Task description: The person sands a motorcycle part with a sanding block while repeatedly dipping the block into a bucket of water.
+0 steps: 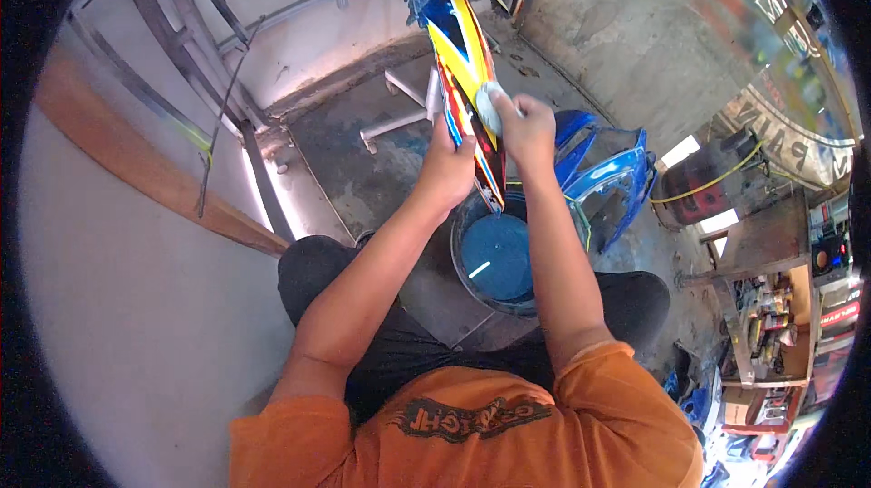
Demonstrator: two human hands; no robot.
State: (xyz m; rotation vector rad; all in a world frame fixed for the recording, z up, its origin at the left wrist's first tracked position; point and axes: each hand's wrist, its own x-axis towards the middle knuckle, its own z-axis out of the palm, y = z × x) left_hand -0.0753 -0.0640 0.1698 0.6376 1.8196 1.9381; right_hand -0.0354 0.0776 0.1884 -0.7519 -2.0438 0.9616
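My left hand [446, 165] grips the lower part of a long motorcycle body panel [459, 56], its thumb lying over the near face. Yellow, dark blue, red and white graphics run along this panel, which slants upward away from me. In my right hand [529, 131] is a pale grey pad or folded cloth [488, 106], pressed against the panel's right side. The panel's lower tip hangs over a dark bucket [457, 253] between my knees. Bluish liquid [497, 260] in the bucket reflects a white streak of light.
Blue motorcycle fairing pieces [605, 178] lie on the concrete floor right of the bucket. Beyond the panel is a pale metal stand leg [391, 126]. A dark tank [701, 185] with a yellow hose sits farther right, above cluttered wooden shelves [769, 325]. Metal frames [184, 39] lean at left.
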